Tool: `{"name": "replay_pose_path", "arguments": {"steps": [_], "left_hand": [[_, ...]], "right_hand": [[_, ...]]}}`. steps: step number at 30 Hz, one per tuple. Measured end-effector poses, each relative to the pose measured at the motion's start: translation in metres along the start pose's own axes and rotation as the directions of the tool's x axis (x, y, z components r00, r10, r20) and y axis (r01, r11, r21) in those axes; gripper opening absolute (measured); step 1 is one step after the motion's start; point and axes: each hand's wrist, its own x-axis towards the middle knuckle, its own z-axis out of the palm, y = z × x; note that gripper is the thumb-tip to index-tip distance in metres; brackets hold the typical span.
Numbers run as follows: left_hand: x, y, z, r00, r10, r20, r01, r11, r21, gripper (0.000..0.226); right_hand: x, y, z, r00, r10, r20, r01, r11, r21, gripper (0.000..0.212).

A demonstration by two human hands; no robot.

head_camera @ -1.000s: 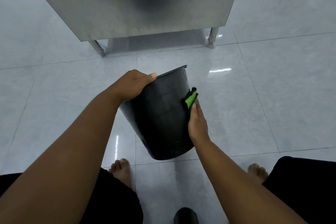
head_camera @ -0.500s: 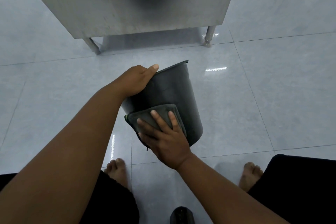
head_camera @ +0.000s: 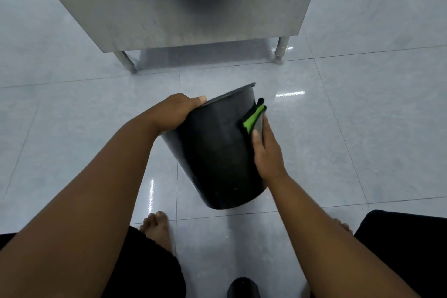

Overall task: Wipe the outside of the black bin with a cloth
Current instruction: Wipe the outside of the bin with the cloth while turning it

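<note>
fingers of left hand (head_camera: 174,113) curl over black bin (head_camera: 217,152) rim, tilting it steady; right hand (head_camera: 267,152) fingers straight, pressing cloth (head_camera: 254,117) flat against side wall for wiping.

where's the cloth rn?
Head view, right of centre: the cloth is pressed by the right hand against the upper right side of the black bin, near its rim. The left hand holds the rim on the opposite side.

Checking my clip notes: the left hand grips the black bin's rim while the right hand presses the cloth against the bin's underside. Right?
Not quite. In the head view the right hand presses the cloth against the upper side wall of the black bin, near its rim, not the underside. The left hand does grip the rim.
</note>
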Motion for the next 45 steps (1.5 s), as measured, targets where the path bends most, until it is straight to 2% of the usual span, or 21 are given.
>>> {"name": "replay_pose_path", "arguments": {"steps": [2, 4, 6, 8, 10, 12, 14, 16, 18, 20, 22, 24, 27, 29, 31, 34, 36, 38, 42, 44, 45], "left_hand": [[-0.002, -0.003, 0.0, 0.999, -0.007, 0.045, 0.011, 0.997, -0.078, 0.051], [-0.004, -0.006, -0.003, 0.999, -0.012, 0.048, 0.018, 0.993, -0.119, 0.046], [-0.004, 0.003, -0.006, 0.997, -0.001, 0.072, 0.01, 0.991, -0.133, 0.041], [-0.001, 0.02, -0.008, 0.998, -0.005, 0.067, 0.013, 0.992, -0.125, 0.051], [0.005, 0.038, -0.004, 1.0, -0.011, 0.027, 0.009, 0.998, 0.07, 0.059], [0.007, 0.043, 0.003, 1.0, 0.031, 0.004, -0.031, 0.942, 0.334, 0.063], [0.006, 0.033, 0.006, 0.998, 0.053, -0.042, -0.032, 0.918, 0.396, 0.068], [0.004, 0.024, 0.002, 0.994, 0.077, -0.076, -0.041, 0.92, 0.391, 0.07], [0.0, 0.02, -0.004, 0.995, 0.082, -0.06, -0.056, 0.937, 0.344, 0.071], [-0.007, 0.021, -0.009, 0.998, 0.057, -0.021, -0.049, 0.961, 0.271, 0.068], [-0.012, 0.021, -0.009, 1.0, -0.003, 0.021, 0.0, 0.983, 0.181, 0.063], [-0.012, 0.022, -0.006, 0.997, -0.041, 0.07, 0.038, 0.998, 0.045, 0.064], [-0.013, 0.028, 0.001, 0.978, -0.095, 0.185, 0.121, 0.983, -0.135, 0.083], [-0.013, 0.033, 0.007, 0.975, -0.102, 0.198, 0.134, 0.978, -0.158, 0.093], [-0.013, 0.037, 0.007, 0.966, -0.136, 0.222, 0.178, 0.967, -0.183, 0.099], [-0.013, 0.044, 0.009, 0.948, -0.151, 0.28, 0.185, 0.977, -0.102, 0.102], [-0.012, 0.049, 0.014, 0.972, -0.115, 0.204, 0.114, 0.993, 0.017, 0.09], [-0.01, 0.046, 0.016, 0.992, -0.075, 0.102, 0.066, 0.993, 0.095, 0.086], [-0.009, 0.032, 0.008, 0.997, -0.014, 0.078, 0.008, 0.996, 0.084, 0.075], [-0.012, 0.027, 0.004, 0.996, -0.001, 0.089, -0.003, 0.999, 0.045, 0.066], [-0.015, 0.027, 0.003, 0.994, 0.012, 0.109, -0.016, 0.999, 0.035, 0.063]], "right_hand": [[0.012, -0.018, 0.001, 0.996, -0.085, -0.033, 0.082, 0.994, -0.073, 0.083], [0.006, -0.034, 0.015, 0.968, -0.25, -0.03, 0.229, 0.922, -0.312, 0.082], [-0.013, -0.045, 0.037, 0.916, -0.396, 0.07, 0.364, 0.744, -0.561, 0.08], [-0.037, -0.049, 0.062, 0.822, -0.511, 0.253, 0.533, 0.532, -0.657, 0.074], [-0.059, -0.039, 0.076, 0.713, -0.555, 0.428, 0.67, 0.358, -0.651, 0.069], [-0.075, -0.021, 0.08, 0.647, -0.569, 0.507, 0.727, 0.262, -0.634, 0.066], [-0.082, -0.006, 0.077, 0.672, -0.596, 0.44, 0.704, 0.328, -0.63, 0.067], [-0.082, 0.008, 0.07, 0.783, -0.562, 0.266, 0.589, 0.534, -0.607, 0.073], [-0.078, 0.022, 0.059, 0.907, -0.409, 0.098, 0.403, 0.782, -0.475, 0.078], [-0.067, 0.023, 0.049, 0.99, -0.138, 0.02, 0.139, 0.978, -0.153, 0.076], [-0.049, 0.013, 0.042, 0.993, 0.114, 0.013, -0.114, 0.987, 0.11, 0.073], [-0.031, -0.009, 0.038, 0.98, 0.199, -0.021, -0.195, 0.973, 0.121, 0.073], [-0.024, -0.051, 0.045, 0.994, -0.029, -0.109, 0.007, 0.98, -0.197, 0.077], [-0.036, -0.067, 0.06, 0.969, -0.238, -0.071, 0.171, 0.845, -0.507, 0.077], [-0.051, -0.068, 0.077, 0.909, -0.413, 0.051, 0.339, 0.663, -0.667, 0.073], [-0.07, -0.051, 0.092, 0.713, -0.515, 0.476, 0.657, 0.252, -0.71, 0.064], [-0.074, -0.046, 0.09, 0.642, -0.518, 0.565, 0.716, 0.144, -0.683, 0.062], [-0.068, -0.043, 0.083, 0.649, -0.567, 0.507, 0.701, 0.186, -0.689, 0.066], [-0.04, -0.032, 0.05, 0.755, -0.636, 0.16, 0.578, 0.53, -0.621, 0.07], [-0.022, -0.021, 0.036, 0.846, -0.532, 0.038, 0.487, 0.742, -0.461, 0.074], [-0.012, -0.019, 0.029, 0.921, -0.389, -0.003, 0.371, 0.882, -0.29, 0.074]]}}
